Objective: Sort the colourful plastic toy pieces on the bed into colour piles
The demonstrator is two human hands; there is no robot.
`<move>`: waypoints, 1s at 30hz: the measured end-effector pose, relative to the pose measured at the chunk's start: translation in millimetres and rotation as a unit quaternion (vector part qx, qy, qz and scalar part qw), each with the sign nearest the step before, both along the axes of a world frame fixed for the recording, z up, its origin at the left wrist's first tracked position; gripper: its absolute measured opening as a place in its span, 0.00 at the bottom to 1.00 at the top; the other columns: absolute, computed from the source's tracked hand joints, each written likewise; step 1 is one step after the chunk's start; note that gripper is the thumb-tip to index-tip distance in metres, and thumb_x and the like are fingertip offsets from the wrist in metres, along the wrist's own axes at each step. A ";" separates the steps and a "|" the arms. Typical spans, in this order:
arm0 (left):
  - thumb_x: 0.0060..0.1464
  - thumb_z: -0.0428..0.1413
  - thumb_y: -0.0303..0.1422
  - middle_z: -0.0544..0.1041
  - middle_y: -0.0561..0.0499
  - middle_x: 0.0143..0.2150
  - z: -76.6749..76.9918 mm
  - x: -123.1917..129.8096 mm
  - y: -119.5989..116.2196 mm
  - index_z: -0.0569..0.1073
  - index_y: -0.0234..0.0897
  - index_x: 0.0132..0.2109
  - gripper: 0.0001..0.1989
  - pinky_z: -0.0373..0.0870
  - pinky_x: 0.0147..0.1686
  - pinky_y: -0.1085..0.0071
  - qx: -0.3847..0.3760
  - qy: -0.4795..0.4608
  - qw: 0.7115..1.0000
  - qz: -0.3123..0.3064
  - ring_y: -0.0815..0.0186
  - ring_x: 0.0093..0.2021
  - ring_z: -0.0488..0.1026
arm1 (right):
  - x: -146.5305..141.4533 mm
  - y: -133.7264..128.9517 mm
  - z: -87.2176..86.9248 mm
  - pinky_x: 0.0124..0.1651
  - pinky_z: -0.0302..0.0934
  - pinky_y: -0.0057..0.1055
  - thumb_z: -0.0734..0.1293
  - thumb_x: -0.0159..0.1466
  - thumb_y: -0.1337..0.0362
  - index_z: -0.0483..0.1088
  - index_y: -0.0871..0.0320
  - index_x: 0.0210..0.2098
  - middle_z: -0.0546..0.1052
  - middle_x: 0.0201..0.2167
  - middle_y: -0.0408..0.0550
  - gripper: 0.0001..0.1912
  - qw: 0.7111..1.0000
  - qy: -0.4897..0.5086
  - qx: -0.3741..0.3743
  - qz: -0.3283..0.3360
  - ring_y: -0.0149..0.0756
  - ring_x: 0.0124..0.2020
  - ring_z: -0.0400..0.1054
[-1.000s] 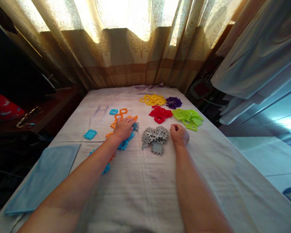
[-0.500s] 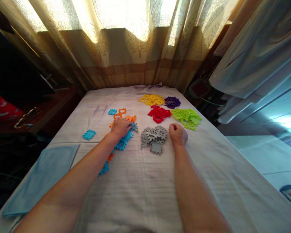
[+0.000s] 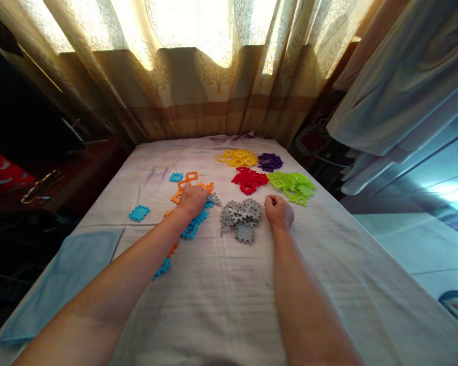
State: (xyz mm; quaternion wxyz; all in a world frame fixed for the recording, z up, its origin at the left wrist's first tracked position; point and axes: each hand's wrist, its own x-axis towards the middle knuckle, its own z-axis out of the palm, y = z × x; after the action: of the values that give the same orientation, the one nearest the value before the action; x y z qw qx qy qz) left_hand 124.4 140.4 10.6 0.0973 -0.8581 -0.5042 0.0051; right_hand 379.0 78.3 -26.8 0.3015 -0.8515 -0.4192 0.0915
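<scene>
Over the mixed orange pieces (image 3: 192,176) and blue pieces (image 3: 191,229), left of centre, is my left hand (image 3: 193,200). Its fingers are closed on a small grey piece (image 3: 214,199) that sticks out on their right; the fingertips are partly hidden. My right hand (image 3: 280,212) rests on the cloth as a loose fist, with nothing visible in it. Just left of that fist lies a pile of grey toothed pieces (image 3: 242,213). Red pieces (image 3: 249,180) and lime green pieces (image 3: 294,186) lie beyond it.
Yellow pieces (image 3: 237,157) and purple pieces (image 3: 269,161) lie at the back of the cloth-covered table (image 3: 221,305). Single blue pieces (image 3: 139,213) sit at the left, near a folded light blue cloth (image 3: 68,274). Curtains (image 3: 213,101) hang behind the far edge.
My left hand has shifted slightly right, and the small grey piece has moved with it. My right hand stays as a fist beside the grey pile. The view has shifted slightly.
</scene>
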 end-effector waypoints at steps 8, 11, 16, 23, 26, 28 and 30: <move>0.62 0.53 0.35 0.79 0.43 0.45 8.6 1.4 -13.6 0.75 0.36 0.45 0.10 0.63 0.51 0.58 0.016 -0.048 0.999 -0.020 0.55 0.48 0.74 | 1.4 1.2 -1.7 0.35 0.52 0.29 0.62 0.67 0.60 0.79 0.53 0.44 0.81 0.38 0.47 0.14 1.000 0.001 0.007 -0.001 0.37 0.36 0.68; 0.61 0.55 0.36 0.79 0.45 0.42 7.4 11.4 -28.4 0.75 0.38 0.44 0.08 0.65 0.50 0.59 0.018 -0.101 0.993 -0.065 0.57 0.47 0.74 | 0.9 1.3 -1.3 0.35 0.52 0.29 0.62 0.67 0.60 0.79 0.53 0.44 0.81 0.38 0.48 0.14 1.000 0.003 0.009 -0.001 0.37 0.36 0.68; 0.60 0.57 0.37 0.79 0.47 0.44 -3.4 28.1 -46.3 0.75 0.39 0.45 0.09 0.66 0.52 0.59 0.000 -0.171 0.977 -0.126 0.58 0.47 0.75 | 0.6 1.2 -4.1 0.34 0.53 0.29 0.62 0.66 0.61 0.79 0.53 0.42 0.80 0.36 0.47 0.13 1.000 0.007 0.026 -0.002 0.36 0.34 0.68; 0.65 0.49 0.35 0.78 0.45 0.53 -17.6 17.1 -23.2 0.75 0.40 0.51 0.14 0.66 0.57 0.57 -0.033 -0.179 0.981 -0.071 0.58 0.55 0.73 | 0.5 1.8 -2.6 0.39 0.58 0.31 0.62 0.64 0.60 0.78 0.56 0.43 0.80 0.37 0.50 0.15 0.997 0.002 0.079 0.024 0.38 0.36 0.69; 0.64 0.49 0.36 0.70 0.43 0.64 -19.5 13.0 -9.5 0.73 0.41 0.57 0.17 0.56 0.64 0.48 -0.029 -0.115 0.992 -0.048 0.53 0.65 0.65 | -22.0 -4.5 16.6 0.53 0.58 0.37 0.63 0.64 0.58 0.77 0.56 0.48 0.78 0.48 0.54 0.18 0.979 -0.079 0.105 0.157 0.43 0.50 0.68; 0.64 0.49 0.38 0.67 0.44 0.67 -21.1 11.8 -4.2 0.71 0.44 0.58 0.18 0.51 0.65 0.42 -0.033 -0.081 0.996 -0.024 0.50 0.67 0.60 | -45.9 -11.9 29.0 0.61 0.50 0.46 0.64 0.64 0.54 0.75 0.51 0.53 0.72 0.58 0.54 0.20 0.954 -0.144 0.088 0.247 0.48 0.60 0.60; 0.64 0.47 0.39 0.65 0.45 0.68 -23.5 9.8 -2.3 0.71 0.46 0.58 0.19 0.50 0.65 0.39 -0.036 -0.068 0.997 0.002 0.49 0.68 0.58 | -69.9 -19.3 35.0 0.64 0.40 0.57 0.64 0.64 0.49 0.73 0.46 0.55 0.66 0.64 0.53 0.22 0.934 -0.187 0.032 0.302 0.53 0.66 0.52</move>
State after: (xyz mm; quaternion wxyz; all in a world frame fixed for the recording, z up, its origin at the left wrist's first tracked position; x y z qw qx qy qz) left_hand 134.2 138.1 -12.9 0.0317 -0.8582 -0.5112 -0.0347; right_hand 309.0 59.0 8.2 0.2029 -0.6761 -0.7083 0.0037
